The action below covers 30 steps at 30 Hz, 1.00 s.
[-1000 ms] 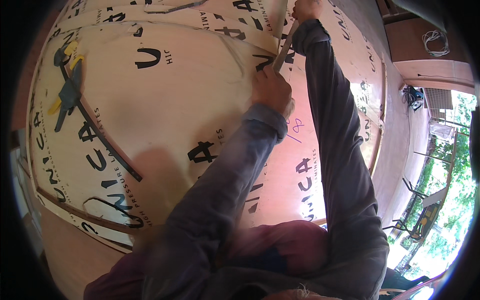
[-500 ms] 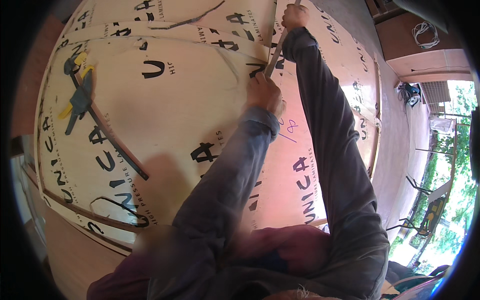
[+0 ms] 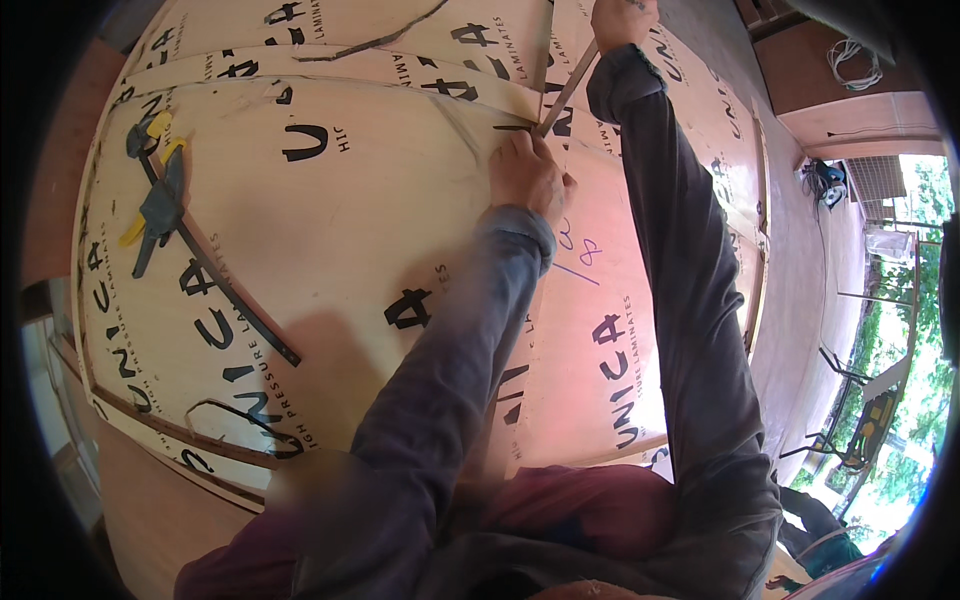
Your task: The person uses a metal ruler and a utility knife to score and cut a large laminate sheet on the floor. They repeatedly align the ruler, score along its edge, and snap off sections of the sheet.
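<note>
My left hand [image 3: 530, 175] grips the near part of a long, narrow flat strip [image 3: 570, 90], its fingers curled around it near the middle of a large printed board [image 3: 400, 170]. Farther forward, my right hand [image 3: 625, 22] is closed on the upper part of the same strip, which runs diagonally between them. A black and yellow bar clamp [image 3: 160, 205] lies on the board to the left. A thin dark strip [image 3: 370, 45] rests near the far edge, and purple handwriting marks the board right of my left wrist.
On the right are a coiled white cable [image 3: 855, 65] on brown panels, a blue power tool [image 3: 830, 185], a black and yellow folding stand [image 3: 865, 430], and part of another person [image 3: 830, 540] at lower right. Wooden edging [image 3: 180, 440] runs along the board's near edge.
My right hand went slightly left, then back rightward along with the strip's far end. My left hand shifted slightly forward. More of the other person now shows at lower right.
</note>
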Tool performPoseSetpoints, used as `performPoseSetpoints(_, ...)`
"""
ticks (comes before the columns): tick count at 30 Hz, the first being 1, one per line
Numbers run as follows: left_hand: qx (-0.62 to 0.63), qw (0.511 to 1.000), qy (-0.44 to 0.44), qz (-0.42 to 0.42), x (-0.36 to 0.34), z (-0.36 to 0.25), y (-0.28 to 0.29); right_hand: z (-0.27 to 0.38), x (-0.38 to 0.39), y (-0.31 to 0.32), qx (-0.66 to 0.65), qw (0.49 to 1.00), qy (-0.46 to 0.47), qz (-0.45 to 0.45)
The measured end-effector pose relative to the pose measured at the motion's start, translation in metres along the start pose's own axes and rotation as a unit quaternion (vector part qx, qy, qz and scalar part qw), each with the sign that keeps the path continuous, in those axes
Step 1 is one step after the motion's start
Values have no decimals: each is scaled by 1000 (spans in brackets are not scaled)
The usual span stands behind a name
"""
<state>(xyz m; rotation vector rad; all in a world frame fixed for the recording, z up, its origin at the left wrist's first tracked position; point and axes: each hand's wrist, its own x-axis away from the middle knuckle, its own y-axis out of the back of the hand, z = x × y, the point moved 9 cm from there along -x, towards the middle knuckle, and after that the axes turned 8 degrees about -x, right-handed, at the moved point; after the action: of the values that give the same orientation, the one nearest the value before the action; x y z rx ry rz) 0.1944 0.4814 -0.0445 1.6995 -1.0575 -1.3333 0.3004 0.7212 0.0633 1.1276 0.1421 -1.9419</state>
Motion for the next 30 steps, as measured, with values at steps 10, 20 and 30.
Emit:
performPoseSetpoints(10,23,999,-9,40,-7,-23,-10,-68,-5,-36,334,911,239,38)
performPoseSetpoints(20,178,983,-25,-43,2,15,8,30,2,200,-438,872,-194,-101)
performPoseSetpoints(30,161,954,183,172,-32,15,-12,185,136,449,-423,872,-177,-169)
